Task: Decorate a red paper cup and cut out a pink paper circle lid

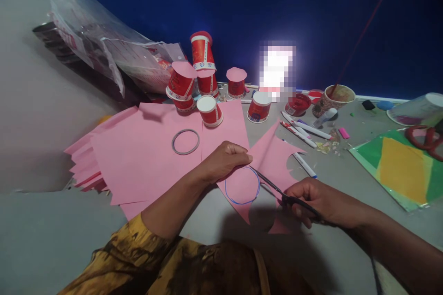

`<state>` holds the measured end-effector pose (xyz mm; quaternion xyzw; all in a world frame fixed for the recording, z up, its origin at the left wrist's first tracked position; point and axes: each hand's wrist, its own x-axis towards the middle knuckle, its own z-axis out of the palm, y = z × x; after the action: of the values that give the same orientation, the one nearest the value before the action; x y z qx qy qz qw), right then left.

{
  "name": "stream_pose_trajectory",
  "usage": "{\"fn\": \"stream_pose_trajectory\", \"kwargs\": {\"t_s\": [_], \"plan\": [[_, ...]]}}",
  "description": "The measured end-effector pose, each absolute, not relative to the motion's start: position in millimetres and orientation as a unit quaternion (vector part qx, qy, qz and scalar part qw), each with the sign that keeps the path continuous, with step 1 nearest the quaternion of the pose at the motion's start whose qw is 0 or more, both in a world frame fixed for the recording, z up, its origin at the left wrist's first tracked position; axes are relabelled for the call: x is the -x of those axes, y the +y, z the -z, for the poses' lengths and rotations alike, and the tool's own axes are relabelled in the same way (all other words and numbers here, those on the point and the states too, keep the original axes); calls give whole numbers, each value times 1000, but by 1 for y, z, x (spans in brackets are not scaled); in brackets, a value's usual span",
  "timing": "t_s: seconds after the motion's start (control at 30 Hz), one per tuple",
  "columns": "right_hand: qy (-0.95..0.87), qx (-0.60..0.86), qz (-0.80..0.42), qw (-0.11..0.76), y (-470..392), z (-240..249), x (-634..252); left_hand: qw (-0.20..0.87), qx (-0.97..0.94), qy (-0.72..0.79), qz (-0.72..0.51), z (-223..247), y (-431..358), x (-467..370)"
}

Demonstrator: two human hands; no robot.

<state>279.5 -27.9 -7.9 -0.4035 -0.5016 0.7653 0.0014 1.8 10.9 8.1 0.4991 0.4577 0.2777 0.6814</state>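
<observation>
My left hand [226,161] pinches the upper edge of a pink paper sheet [273,159] between thumb and fingers. A blue circle outline [225,189] is drawn on this sheet just below that hand. The sheet's right side has curved bites cut out of it. In my right hand [308,200] are dark-handled scissors [289,199], their blades lying along the paper at the upper right of the circle. The blade tips reach close to my left thumb. Flat on other pink sheets [138,156] to the left lies a grey ring [186,142].
Several red paper cups [203,55], some topped with pink discs, stand at the back. Marker pens [304,129], a red paint jar [297,103] and a cup with a brush [334,101] are at the right. Red-handled scissors [420,138] rest over a green-and-yellow packet [403,170].
</observation>
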Motion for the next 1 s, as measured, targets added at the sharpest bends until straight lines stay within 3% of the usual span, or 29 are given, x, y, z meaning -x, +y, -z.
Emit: {"fn": "stream_pose_trajectory", "kwargs": {"t_s": [1.0], "plan": [[-541, 418, -729, -30, -27, 7, -279, 674, -539, 455, -218, -16, 10, 2]]}}
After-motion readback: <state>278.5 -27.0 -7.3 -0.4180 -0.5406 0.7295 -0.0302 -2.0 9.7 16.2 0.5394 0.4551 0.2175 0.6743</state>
